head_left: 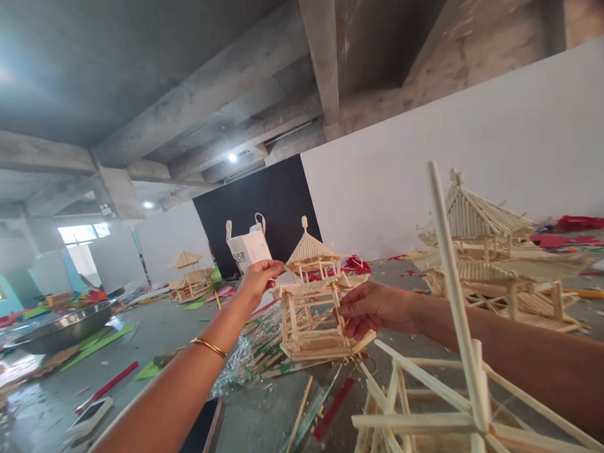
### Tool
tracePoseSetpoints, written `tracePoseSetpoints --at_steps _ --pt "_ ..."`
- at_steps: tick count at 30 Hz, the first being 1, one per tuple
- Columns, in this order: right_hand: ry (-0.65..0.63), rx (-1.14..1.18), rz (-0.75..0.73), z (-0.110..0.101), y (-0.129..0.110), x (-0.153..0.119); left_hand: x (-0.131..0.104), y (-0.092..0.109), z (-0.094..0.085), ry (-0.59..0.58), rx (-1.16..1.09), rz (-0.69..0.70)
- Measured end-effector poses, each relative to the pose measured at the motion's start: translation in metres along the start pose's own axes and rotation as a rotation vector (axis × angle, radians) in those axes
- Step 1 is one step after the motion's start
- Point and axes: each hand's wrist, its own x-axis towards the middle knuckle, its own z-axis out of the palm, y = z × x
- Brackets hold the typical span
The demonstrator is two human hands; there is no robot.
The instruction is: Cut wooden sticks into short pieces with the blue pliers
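A small two-tiered pavilion model (312, 286) made of pale wooden sticks stands upright in front of me, its pointed roof topped by a short knob. My left hand (261, 280), a gold bangle on its wrist, is closed in a pinch at the left corner of the upper roof. On the other side, my right hand (365, 308) has its fingers curled around a right-hand post below the lower roof. Its fingertips are partly hidden. Close to me at the lower right is an open stick frame (440, 407) with a tall upright rod.
A larger stick pavilion (488, 245) stands right, another pavilion (189, 278) far left. Behind my left hand is a white paper bag (250, 247). A metal basin (66, 327), a red pen (109, 386), a phone (198, 435) and loose sticks (298, 420) lie about.
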Motion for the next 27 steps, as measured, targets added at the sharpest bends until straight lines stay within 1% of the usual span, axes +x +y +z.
tracePoseSetpoints --at_steps 5,11,17,21,27 --pt "-0.031 -0.018 -0.036 0.002 0.004 0.001 -0.004 0.002 -0.001 -0.022 0.007 0.033" --pt "-0.097 -0.041 -0.052 -0.001 0.009 0.005 -0.009 0.006 -0.007 -0.034 -0.001 0.089" --pt "-0.141 -0.051 -0.068 -0.004 0.011 0.010 -0.015 0.006 -0.011 -0.031 -0.016 0.082" --pt "-0.175 -0.057 -0.078 -0.006 0.012 0.012 -0.018 0.005 -0.009 -0.011 -0.030 0.074" --pt "-0.187 -0.063 -0.100 -0.008 0.014 0.015 -0.022 0.001 -0.004 0.026 -0.032 0.043"
